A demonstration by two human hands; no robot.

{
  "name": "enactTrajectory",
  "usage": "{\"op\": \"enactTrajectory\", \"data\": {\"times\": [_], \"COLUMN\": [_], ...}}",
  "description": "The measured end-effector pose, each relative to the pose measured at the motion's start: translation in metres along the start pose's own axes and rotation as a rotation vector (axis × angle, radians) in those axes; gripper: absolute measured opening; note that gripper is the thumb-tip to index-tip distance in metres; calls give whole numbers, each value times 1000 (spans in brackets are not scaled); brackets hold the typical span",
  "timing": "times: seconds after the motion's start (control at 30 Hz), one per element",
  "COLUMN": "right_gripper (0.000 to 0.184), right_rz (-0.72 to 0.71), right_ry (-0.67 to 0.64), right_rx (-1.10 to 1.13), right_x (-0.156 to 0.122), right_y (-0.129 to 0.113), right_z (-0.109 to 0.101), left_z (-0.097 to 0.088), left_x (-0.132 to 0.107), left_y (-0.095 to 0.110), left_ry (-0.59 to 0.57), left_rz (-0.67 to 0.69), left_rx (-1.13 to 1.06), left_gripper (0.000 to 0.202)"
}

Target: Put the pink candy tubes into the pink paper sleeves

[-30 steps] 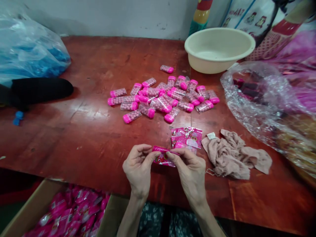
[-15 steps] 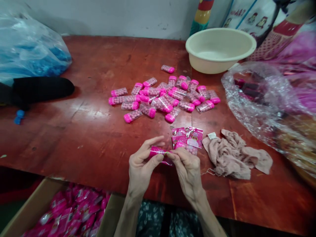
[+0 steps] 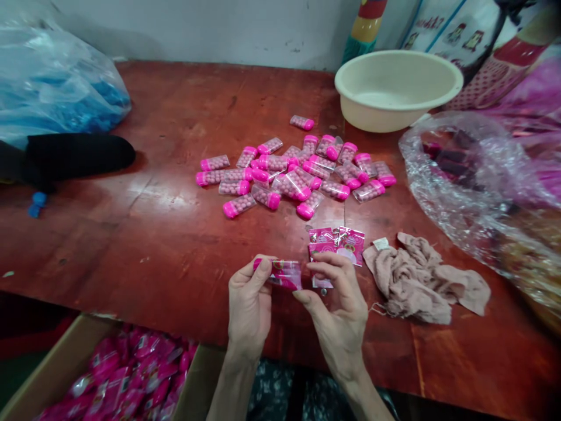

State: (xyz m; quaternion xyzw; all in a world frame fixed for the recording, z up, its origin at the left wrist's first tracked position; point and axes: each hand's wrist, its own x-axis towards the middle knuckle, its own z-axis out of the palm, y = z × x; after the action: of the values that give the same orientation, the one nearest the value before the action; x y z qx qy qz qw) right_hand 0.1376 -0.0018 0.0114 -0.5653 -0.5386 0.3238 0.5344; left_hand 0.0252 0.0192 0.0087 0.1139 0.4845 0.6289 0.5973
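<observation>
My left hand (image 3: 249, 298) is closed on a labelled pink candy tube (image 3: 283, 273), held just above the near edge of the red table (image 3: 144, 234). My right hand (image 3: 339, 301) is beside the tube's right end, thumb and forefinger loosely curled, fingertips near a small stack of pink labels (image 3: 337, 242) lying on the table. Whether the right hand pinches a label I cannot make out. A heap of several unlabelled clear tubes with pink caps (image 3: 293, 175) lies farther back in the middle.
A crumpled beige cloth (image 3: 427, 280) lies right of the labels. A cream basin (image 3: 397, 88) stands at the back right, a clear plastic bag (image 3: 482, 187) at the right, a blue-filled bag (image 3: 52, 93) at the left. A cardboard box (image 3: 109, 380) of pink tubes sits below the table edge.
Both hands were pressing a label round the tube; now the right hand has let go and drawn slightly right, and the left hand alone holds the tube.
</observation>
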Motion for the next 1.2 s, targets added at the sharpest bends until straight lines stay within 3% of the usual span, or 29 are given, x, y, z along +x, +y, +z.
{"op": "enactTrajectory", "data": {"times": [0.2,0.3,0.43,0.57,0.7,0.77,0.87,0.97,1.07,1.2], "right_gripper": [18,23,10,10,11,3,24,28,24,27], "right_rz": [-92,-120,-135,-180,-151,-152,-149,-138,-4,305], "right_ry": [-81,-145,-228,-154,4,77,83,70,106,98], "right_rx": [-64,-127,-129,-143,-106,-210,-549,-681,-546,-131], "right_x": [0,2,4,3,1,2,4,4,2,4], "right_y": [2,5,7,3,5,15,35,51,49,25], "right_z": [1,2,2,6,1,-8,-24,-32,-32,-25], "left_z": [3,1,-2,-3,-3,-5,-10,-12,-11,-5], "left_x": [-1,-3,-3,-1,5,9,14,15,13,8], "left_y": [0,0,-1,-1,3,6,9,10,9,10], "left_ry": [-31,-102,-203,-191,-76,-14,4,-23,-47,-68], "left_rz": [-54,-94,-98,-124,-80,-22,33,23,3,31], "left_rx": [41,57,77,52,-8,-46,-64,-43,-22,22], "left_gripper": [15,13,12,12,12,12,13,17,19,20]}}
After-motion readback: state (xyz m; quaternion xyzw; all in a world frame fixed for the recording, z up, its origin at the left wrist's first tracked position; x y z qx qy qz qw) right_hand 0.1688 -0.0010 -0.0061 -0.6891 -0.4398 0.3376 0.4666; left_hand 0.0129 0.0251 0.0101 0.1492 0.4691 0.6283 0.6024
